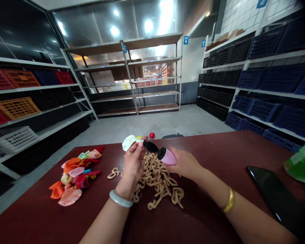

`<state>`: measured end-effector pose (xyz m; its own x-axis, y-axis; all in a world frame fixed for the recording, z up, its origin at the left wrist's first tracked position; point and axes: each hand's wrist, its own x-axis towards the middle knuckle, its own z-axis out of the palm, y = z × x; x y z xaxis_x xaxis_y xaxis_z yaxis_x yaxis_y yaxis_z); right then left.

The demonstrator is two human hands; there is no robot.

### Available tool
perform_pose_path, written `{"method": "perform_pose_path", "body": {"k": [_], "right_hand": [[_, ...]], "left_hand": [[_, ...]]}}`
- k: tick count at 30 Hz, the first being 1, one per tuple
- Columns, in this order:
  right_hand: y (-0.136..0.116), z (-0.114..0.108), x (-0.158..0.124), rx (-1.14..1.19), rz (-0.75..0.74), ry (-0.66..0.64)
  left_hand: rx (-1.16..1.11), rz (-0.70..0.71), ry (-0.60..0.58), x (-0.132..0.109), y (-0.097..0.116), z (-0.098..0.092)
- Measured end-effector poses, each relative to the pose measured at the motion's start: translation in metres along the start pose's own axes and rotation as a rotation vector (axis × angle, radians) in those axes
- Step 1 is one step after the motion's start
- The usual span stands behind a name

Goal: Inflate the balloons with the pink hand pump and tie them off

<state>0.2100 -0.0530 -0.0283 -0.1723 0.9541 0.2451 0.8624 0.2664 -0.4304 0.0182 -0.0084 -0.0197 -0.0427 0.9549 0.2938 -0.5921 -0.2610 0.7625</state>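
Observation:
My left hand (pixel 133 162) is raised over the dark red table (pixel 208 152), its fingers pinched on a limp pale green balloon (pixel 130 141). My right hand (pixel 184 163) grips a small hand pump (pixel 160 154) with a pink body and a black ribbed nozzle. The nozzle tip points left and meets the balloon's neck at my left fingertips. Below both hands lies a heap of tan curly rubber loops (pixel 156 179).
A pile of limp balloons in orange, red, pink and green (pixel 77 174) lies on the table's left. A black phone (pixel 274 195) and a green bag (pixel 303 164) sit at the right. A red balloon (pixel 151 135) rests at the far edge. Shelves with crates line both sides.

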Motion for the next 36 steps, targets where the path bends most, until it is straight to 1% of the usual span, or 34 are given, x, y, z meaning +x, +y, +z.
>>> {"method": "perform_pose_path", "body": {"k": [4, 8, 11, 14, 17, 20, 23, 27, 31, 36], "right_hand": [[0.000, -0.001, 0.000, -0.016, 0.001, -0.010], [0.003, -0.002, 0.001, -0.046, 0.001, 0.019], [0.004, -0.004, 0.002, -0.037, 0.000, 0.017], [0.003, -0.006, 0.001, 0.017, 0.005, -0.006], [0.000, -0.008, 0.000, 0.064, 0.015, -0.015], [-0.003, -0.007, -0.002, 0.072, 0.012, -0.024], [-0.005, -0.006, -0.003, 0.068, 0.005, -0.032], [-0.006, -0.005, -0.003, 0.025, -0.001, -0.023], [-0.006, -0.002, -0.003, -0.038, -0.009, -0.017], [-0.001, 0.004, -0.002, -0.120, -0.025, 0.002]], "left_hand": [[0.109, 0.022, 0.015, -0.003, -0.005, -0.001], [0.238, 0.020, -0.030, -0.004, -0.008, -0.006], [0.313, -0.018, -0.063, -0.004, -0.006, -0.008], [0.275, -0.021, -0.083, -0.004, -0.001, -0.005], [0.196, 0.004, -0.130, -0.005, 0.003, 0.000], [0.106, -0.004, -0.152, -0.006, 0.004, 0.002], [0.020, -0.036, -0.125, -0.007, 0.004, 0.003], [-0.061, -0.035, -0.069, -0.009, 0.003, 0.007], [-0.098, -0.059, -0.004, -0.012, -0.001, 0.011], [-0.083, -0.111, 0.011, -0.018, -0.013, 0.015]]}}
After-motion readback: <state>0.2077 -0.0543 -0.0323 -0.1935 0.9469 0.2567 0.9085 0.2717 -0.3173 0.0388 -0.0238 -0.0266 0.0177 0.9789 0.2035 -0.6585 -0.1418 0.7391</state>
